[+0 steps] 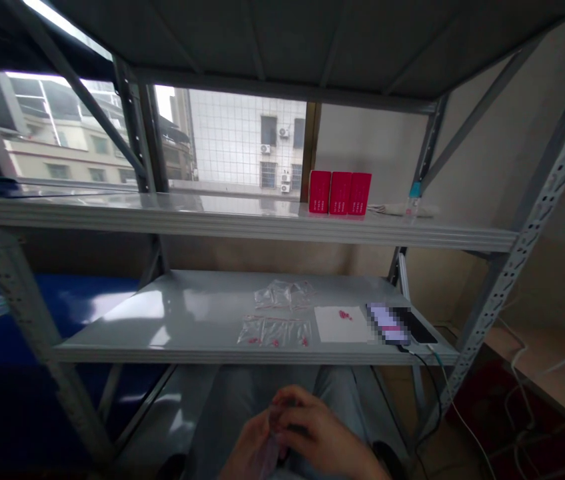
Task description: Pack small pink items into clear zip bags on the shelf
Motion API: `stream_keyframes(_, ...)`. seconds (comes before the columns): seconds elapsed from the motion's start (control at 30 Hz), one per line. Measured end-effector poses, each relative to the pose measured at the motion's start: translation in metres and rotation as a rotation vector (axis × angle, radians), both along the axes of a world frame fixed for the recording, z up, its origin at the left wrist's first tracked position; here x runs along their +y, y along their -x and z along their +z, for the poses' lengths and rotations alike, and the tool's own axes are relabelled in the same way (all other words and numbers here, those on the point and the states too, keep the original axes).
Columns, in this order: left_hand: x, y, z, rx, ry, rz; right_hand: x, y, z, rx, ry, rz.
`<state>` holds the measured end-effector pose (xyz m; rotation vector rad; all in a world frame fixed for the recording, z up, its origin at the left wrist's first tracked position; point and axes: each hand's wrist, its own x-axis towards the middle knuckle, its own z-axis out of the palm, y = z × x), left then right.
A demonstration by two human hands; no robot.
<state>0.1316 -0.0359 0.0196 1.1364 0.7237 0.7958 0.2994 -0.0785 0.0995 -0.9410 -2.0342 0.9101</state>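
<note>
This looks like a small storeroom or workroom, though which cannot be told: a grey metal shelving unit (202,317) with perforated upright posts (530,230) fills the view, its lower level bearing small clear plastic bags (275,330) and a white rectangular sheet (330,328), its upper level three red rectangular boxes (340,193). Behind it a wide glass window (232,147) faces a white-tiled building (235,123), and loose white cables (516,373) trail at the right.

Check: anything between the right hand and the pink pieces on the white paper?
Yes: the lower shelf's front edge. The right hand appears below it, over the lap. Nothing visible covers the pink pieces on the white paper.
</note>
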Motion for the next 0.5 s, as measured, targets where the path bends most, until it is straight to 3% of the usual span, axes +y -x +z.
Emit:
stream_keyframes(0.07, 0.003, 0.004, -0.010, 0.032, -0.099, -0.058, 0.005, 0.003, -0.019, 0.050, 0.043, -0.034)
stream_keyframes(0.17, 0.005, 0.017, -0.010, 0.131, -0.216, -0.133, 0.012, -0.002, -0.041, 0.081, 0.052, -0.085)
stream_keyframes(0.3, 0.000, 0.030, 0.001, 0.297, -0.369, -0.081, 0.014, -0.009, -0.062, 0.177, 0.046, -0.195)
stream_keyframes(0.4, 0.000, 0.030, 0.003, 0.330, -0.387, -0.055, 0.018, -0.006, -0.081, 0.375, 0.156, -0.276)
stream_keyframes(0.5, 0.003, 0.027, 0.001, 0.325, -0.391, -0.011, 0.024, 0.003, -0.102, 0.497, 0.293, -0.239)
